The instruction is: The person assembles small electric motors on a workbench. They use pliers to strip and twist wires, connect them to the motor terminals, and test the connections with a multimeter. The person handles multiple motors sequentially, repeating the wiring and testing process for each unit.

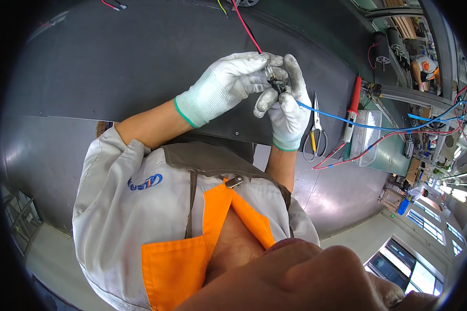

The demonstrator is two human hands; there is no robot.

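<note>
Both my hands are up over the dark grey worktop (114, 67), gloved in white knit w/ grey-coated tips. My left hand (228, 83) is curled around a small clear-and-metal part (270, 71), fingers (254, 62) closed on it, thumb side toward the right hand. A red wire (246, 28) runs from that part up and away to the top edge of the view.

My right hand (288, 106) sits just beside the left, touching it at the fingertips. Its fingers (296, 72) are pinched narrow on a small dark connector piece (279, 85) right under the clear part; the two pieces are touching or nearly so, can't tell which. A blue wire (347, 120) leaves that connector and trails off to the right across the worktop toward the far bench.

On the worktop just right of my right hand lie small scissors w/ yellow handles (315, 136), blades pointing up. Beyond them a soldering iron w/ red grip (353, 106) leans by a clear plastic box (367, 137). A red wire pair (347, 155) loops under the box, near the scissors' handles.

Far right, well apart, another person in grey-and-orange workwear (425, 67) is bent over a bench. My own grey jacket w/ orange collar (192, 228) fills the lower view
</note>
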